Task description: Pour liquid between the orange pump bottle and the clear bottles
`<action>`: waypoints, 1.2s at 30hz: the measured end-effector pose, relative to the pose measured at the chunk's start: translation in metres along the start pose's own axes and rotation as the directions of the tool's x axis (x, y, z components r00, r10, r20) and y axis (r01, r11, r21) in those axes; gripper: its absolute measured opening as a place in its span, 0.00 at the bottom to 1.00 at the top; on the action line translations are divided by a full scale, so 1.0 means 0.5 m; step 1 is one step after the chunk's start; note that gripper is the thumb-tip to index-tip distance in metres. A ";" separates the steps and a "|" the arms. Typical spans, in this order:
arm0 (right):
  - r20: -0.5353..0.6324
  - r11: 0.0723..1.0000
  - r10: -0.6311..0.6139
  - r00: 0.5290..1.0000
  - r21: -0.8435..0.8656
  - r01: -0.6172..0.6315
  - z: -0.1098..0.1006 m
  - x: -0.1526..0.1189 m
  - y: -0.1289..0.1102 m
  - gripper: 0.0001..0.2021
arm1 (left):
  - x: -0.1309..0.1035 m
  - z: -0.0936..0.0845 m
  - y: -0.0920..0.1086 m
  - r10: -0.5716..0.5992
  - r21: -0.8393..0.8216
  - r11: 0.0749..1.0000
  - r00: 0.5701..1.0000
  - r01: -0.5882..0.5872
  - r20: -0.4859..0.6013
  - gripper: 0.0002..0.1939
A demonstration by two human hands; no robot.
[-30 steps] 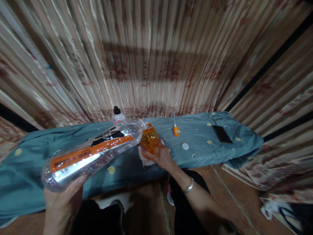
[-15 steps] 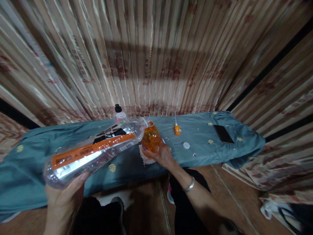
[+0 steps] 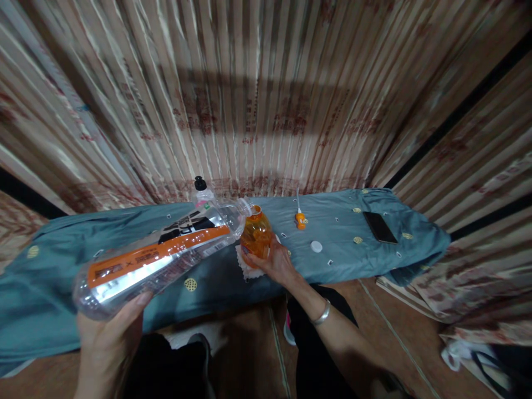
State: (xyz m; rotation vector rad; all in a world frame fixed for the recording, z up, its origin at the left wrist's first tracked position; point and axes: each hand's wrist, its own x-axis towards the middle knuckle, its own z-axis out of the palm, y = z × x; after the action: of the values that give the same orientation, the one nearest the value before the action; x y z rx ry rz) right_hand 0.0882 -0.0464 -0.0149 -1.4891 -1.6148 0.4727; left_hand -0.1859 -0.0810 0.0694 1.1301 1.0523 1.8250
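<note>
My left hand [image 3: 114,327] grips the lower end of a large clear plastic bottle [image 3: 160,255] with an orange and silver label. The bottle lies tilted, its uncapped neck pointing right at the mouth of an orange see-through bottle [image 3: 256,235]. Around that smaller bottle my right hand [image 3: 276,260] is closed, holding it upright over a small pale cloth [image 3: 246,270]. Whether liquid runs between the two mouths is too fine to make out. An orange spray or pump top [image 3: 300,220] with a white tube lies to the right, near a round white cap [image 3: 316,246].
A blue-green patterned cloth [image 3: 349,260] covers the long, narrow surface. Behind the big bottle stands a bottle with a black top [image 3: 200,184]. A dark phone [image 3: 379,228] lies toward the right end. Pleated curtains [image 3: 266,100] hang close behind and at the sides.
Almost nothing differs. Both hands hold their bottles in the same pose, with the necks still together; the liquid level in the orange bottle looks slightly different, though I cannot be sure.
</note>
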 end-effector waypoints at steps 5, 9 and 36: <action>-0.006 1.000 0.014 1.000 0.009 -0.014 0.003 0.000 0.002 0.32 | -0.001 0.000 0.000 0.009 0.015 1.000 1.000 -0.009 0.021 0.20; -0.003 0.999 0.032 0.999 0.003 -0.032 0.001 0.001 -0.003 0.32 | 0.002 -0.001 -0.005 0.009 0.044 0.999 1.000 -0.010 0.006 0.21; 0.004 0.999 0.035 0.999 0.011 -0.035 0.004 0.000 -0.002 0.28 | 0.001 -0.006 -0.004 -0.007 0.032 0.999 1.000 0.007 0.009 0.22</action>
State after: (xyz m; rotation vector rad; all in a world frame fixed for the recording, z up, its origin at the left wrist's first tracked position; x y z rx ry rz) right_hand 0.0861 -0.0459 -0.0150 -1.5112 -1.5894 0.5032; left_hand -0.1887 -0.0805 0.0667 1.1518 1.0822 1.8016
